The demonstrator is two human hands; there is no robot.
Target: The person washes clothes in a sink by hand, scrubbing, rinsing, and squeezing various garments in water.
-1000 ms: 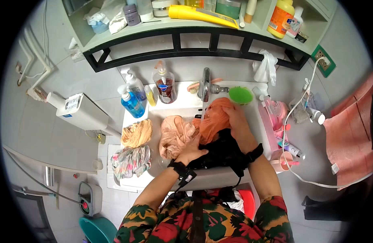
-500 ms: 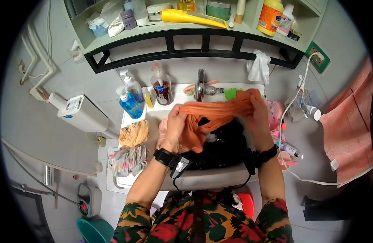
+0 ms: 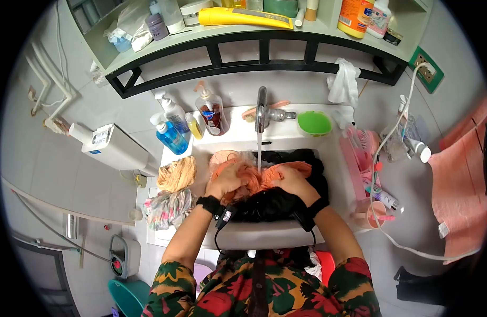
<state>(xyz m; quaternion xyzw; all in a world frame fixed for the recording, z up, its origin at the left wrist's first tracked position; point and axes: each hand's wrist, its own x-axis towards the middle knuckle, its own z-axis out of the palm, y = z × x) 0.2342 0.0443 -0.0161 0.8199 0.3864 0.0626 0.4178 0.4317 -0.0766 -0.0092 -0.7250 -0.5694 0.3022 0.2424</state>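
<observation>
Down in the sink (image 3: 328,232), my left hand (image 3: 226,180) and my right hand (image 3: 295,183) are both closed on a wet orange cloth (image 3: 247,175). The cloth is bunched at the left and spread out to the right, lying over dark wet fabric (image 3: 270,206). Water runs from the metal faucet (image 3: 261,108) onto its middle, between my hands. A paler peach cloth (image 3: 222,157) shows behind my left hand. My fingertips are partly hidden in the folds.
Left of the basin lie a folded tan cloth (image 3: 175,174) and a patterned cloth (image 3: 167,210). Pump bottles (image 3: 172,138) stand behind them. A green soap dish (image 3: 314,123) is at the back right, near a pink basket (image 3: 353,158). A white cable (image 3: 383,222) hangs at the right.
Both hands have lowered the orange cloth from above the sink into the basin. Water now streams from the faucet onto it, and the green dish is uncovered.
</observation>
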